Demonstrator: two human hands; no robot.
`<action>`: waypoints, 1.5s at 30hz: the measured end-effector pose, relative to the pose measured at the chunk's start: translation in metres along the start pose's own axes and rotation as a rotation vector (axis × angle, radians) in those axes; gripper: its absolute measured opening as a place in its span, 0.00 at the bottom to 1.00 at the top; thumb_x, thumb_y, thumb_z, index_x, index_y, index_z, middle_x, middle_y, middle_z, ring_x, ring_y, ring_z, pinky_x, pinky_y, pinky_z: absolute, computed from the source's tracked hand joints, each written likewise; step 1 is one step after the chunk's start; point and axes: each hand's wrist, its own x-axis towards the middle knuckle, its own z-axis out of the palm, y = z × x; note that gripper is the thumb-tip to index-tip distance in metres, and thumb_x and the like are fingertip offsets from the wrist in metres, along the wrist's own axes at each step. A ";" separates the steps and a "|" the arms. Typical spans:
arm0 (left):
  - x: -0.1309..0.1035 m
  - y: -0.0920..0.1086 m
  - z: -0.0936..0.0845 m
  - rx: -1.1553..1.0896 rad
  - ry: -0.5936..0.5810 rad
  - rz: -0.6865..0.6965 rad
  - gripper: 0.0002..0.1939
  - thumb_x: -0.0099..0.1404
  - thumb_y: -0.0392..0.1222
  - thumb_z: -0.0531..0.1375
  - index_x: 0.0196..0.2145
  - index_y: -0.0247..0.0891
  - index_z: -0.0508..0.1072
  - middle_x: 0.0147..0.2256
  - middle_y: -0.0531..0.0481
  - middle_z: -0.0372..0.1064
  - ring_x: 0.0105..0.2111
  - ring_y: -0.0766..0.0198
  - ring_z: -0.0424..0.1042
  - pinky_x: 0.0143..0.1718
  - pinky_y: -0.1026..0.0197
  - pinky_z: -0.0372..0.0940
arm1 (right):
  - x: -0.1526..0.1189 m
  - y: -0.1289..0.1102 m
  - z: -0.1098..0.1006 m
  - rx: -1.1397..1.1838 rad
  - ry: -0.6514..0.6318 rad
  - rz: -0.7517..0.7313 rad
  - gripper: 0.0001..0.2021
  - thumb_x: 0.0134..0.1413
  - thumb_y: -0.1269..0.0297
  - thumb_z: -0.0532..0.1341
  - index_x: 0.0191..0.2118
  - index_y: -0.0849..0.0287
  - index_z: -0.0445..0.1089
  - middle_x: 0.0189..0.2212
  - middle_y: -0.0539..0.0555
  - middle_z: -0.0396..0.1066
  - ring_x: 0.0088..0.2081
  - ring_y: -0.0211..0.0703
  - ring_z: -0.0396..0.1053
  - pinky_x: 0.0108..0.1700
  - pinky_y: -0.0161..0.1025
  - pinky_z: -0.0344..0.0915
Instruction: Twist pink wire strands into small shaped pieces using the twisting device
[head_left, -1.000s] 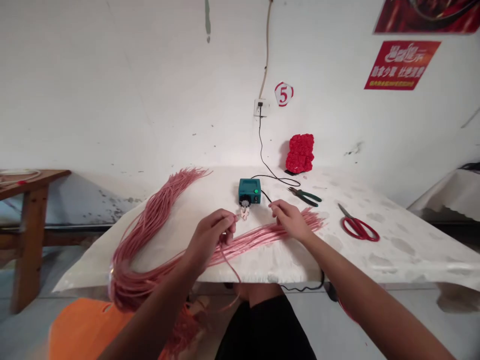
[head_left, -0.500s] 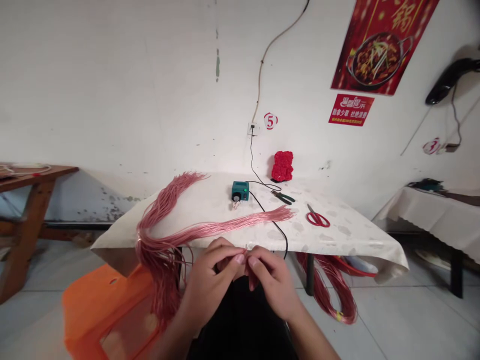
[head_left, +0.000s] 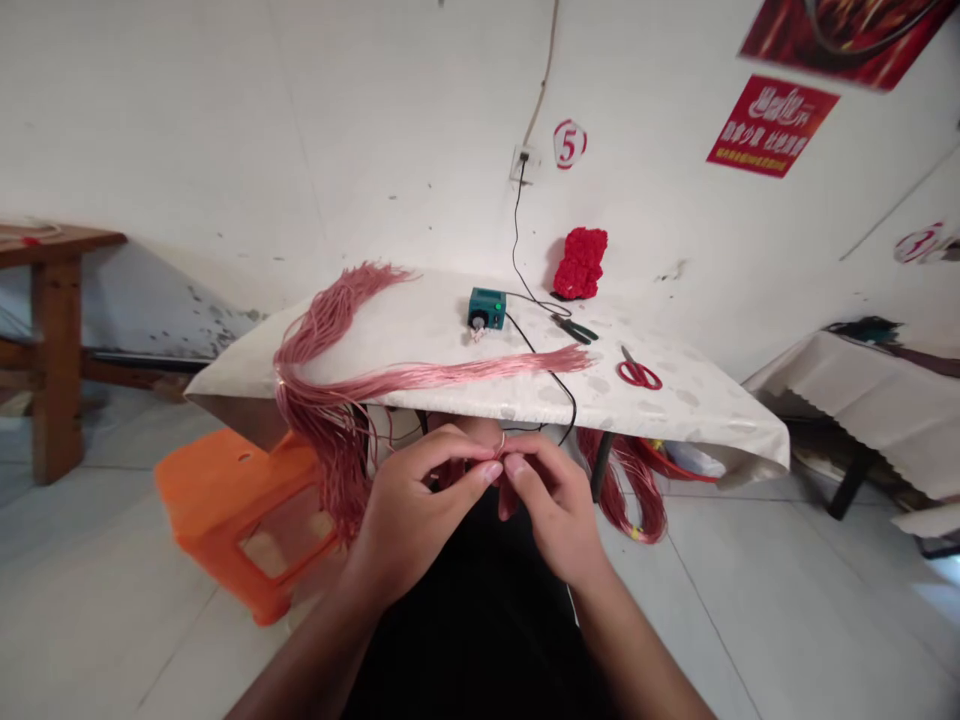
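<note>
Close together over my lap, just in front of the table's near edge, both hands are closed in a fingertip pinch. My left hand (head_left: 431, 495) and my right hand (head_left: 546, 490) share a thin pink cord (head_left: 502, 441), which curves up in a small loop between the fingertips. Its ends are hidden by my fingers. Beyond them lies a long bundle of pink cords (head_left: 442, 374), spread across the table and hanging off its left front edge. Past the bundle stands a small teal box (head_left: 487, 308) with a green light and a black cable.
On the covered table (head_left: 525, 398) lie red-handled scissors (head_left: 639, 373), dark green pliers (head_left: 576, 328) and a red textured piece (head_left: 581, 262) by the wall. An orange stool (head_left: 217, 480) stands at left. Another cord coil (head_left: 637, 515) hangs below the table's right side.
My view has tilted down, so the table sits higher in the picture. The cord between my fingertips now shows as a small loop; both hands stay pinched together.
</note>
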 end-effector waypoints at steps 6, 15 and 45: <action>-0.001 0.000 0.011 0.016 -0.041 0.037 0.07 0.63 0.40 0.64 0.40 0.42 0.80 0.39 0.50 0.77 0.39 0.61 0.75 0.41 0.61 0.69 | -0.013 0.005 -0.006 0.003 0.090 0.005 0.06 0.63 0.60 0.61 0.41 0.55 0.72 0.27 0.47 0.69 0.21 0.33 0.66 0.24 0.33 0.65; -0.008 0.012 0.025 0.103 -0.061 -0.021 0.06 0.64 0.41 0.63 0.38 0.41 0.78 0.36 0.51 0.77 0.37 0.62 0.76 0.41 0.61 0.70 | -0.026 0.000 -0.013 -0.039 0.158 -0.020 0.08 0.61 0.58 0.63 0.40 0.56 0.73 0.25 0.46 0.67 0.22 0.33 0.65 0.24 0.33 0.64; -0.015 0.001 0.029 -0.492 -0.249 -0.073 0.04 0.63 0.38 0.64 0.31 0.37 0.75 0.20 0.58 0.59 0.15 0.78 0.50 0.17 0.73 0.47 | -0.025 -0.011 -0.037 -0.031 -0.091 -0.241 0.07 0.58 0.67 0.65 0.41 0.61 0.77 0.21 0.44 0.61 0.23 0.30 0.57 0.25 0.30 0.57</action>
